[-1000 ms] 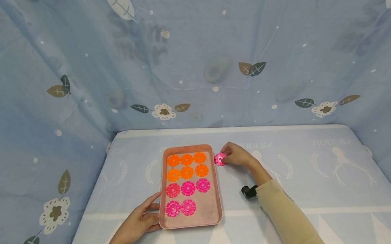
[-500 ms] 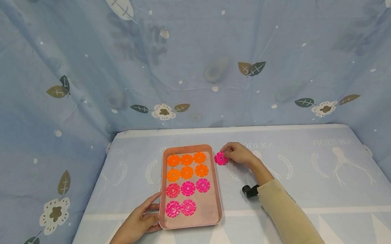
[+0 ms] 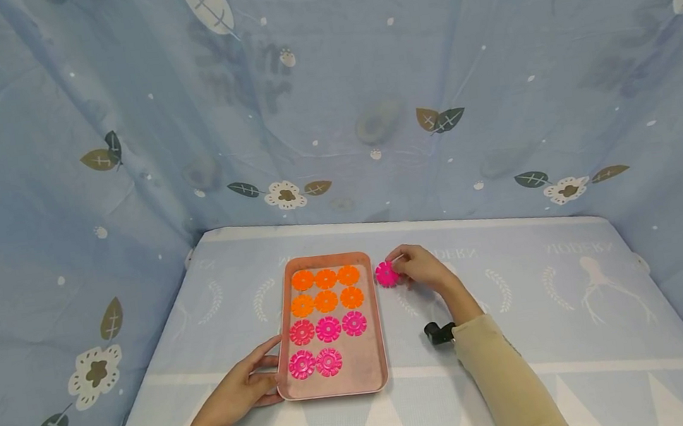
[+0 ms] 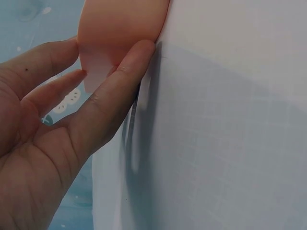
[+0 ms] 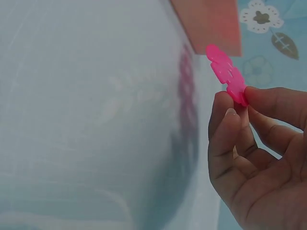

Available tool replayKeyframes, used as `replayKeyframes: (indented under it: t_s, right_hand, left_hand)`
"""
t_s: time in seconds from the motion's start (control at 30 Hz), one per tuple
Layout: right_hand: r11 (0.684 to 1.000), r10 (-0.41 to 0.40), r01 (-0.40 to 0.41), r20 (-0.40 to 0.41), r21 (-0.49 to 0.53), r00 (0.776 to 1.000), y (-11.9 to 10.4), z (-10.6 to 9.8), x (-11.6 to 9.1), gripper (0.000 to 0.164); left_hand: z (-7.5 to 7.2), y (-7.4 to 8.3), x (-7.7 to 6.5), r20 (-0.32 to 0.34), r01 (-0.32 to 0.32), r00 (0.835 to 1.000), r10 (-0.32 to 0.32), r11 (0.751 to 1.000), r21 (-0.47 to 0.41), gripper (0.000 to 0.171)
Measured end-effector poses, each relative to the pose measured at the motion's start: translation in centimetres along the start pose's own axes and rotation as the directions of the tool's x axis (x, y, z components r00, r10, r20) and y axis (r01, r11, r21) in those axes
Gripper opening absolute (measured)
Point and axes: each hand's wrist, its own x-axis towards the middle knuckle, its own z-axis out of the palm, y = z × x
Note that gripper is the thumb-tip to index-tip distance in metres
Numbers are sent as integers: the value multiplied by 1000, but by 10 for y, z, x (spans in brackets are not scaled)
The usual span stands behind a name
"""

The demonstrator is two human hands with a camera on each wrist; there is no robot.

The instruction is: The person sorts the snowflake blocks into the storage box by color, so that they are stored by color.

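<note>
My right hand (image 3: 421,267) pinches a pink plastic snowflake disc (image 3: 387,274) between thumb and fingertips, just right of the tray's far right corner. In the right wrist view the disc (image 5: 226,74) tilts nearly edge-on, above the table. The pink-orange rectangular tray (image 3: 362,379) lies flat. My left hand (image 3: 238,392) holds its left side near the front corner; in the left wrist view thumb and fingers touch the tray wall (image 4: 117,24). Inside, orange discs (image 3: 326,301) fill two back rows of three. Three pink discs (image 3: 328,329) make another row, with two pink ones (image 3: 315,363) in front.
A patterned cloth covers the table (image 3: 559,321). Blue printed curtains (image 3: 326,87) hang behind it and at both sides. Black wrist-camera mounts (image 3: 438,333) show beside the right sleeve and at the bottom by the left forearm.
The pink disc in my right hand has turned to show more of its face and shifted slightly right and away. My left hand and the tray have stayed put.
</note>
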Motion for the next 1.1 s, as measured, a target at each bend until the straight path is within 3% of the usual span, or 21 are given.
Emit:
replayKeyframes:
  t_s: [0.4, 0.73, 0.93, 1.1]
  right_hand:
    - [992, -127, 127, 40, -8, 991, -38, 0, -16, 20]
    - [981, -194, 191, 191, 36, 962, -73, 17, -30, 19]
    - [982, -191, 184, 336, 53, 922, -83, 37, -29, 18]
    - [976, -205, 216, 492, 35, 846, -84, 55, -26, 16]
  left_hand:
    - [-1, -1, 0, 3, 0, 1000, 0, 1000, -5, 67]
    - [-2, -2, 1, 9, 0, 1000, 1, 1000, -4, 67]
    - [-2, -1, 1, 11, -3, 1000, 3, 1000, -7, 67]
    - [-2, -1, 1, 23, -7, 1000, 7, 1000, -11, 66]
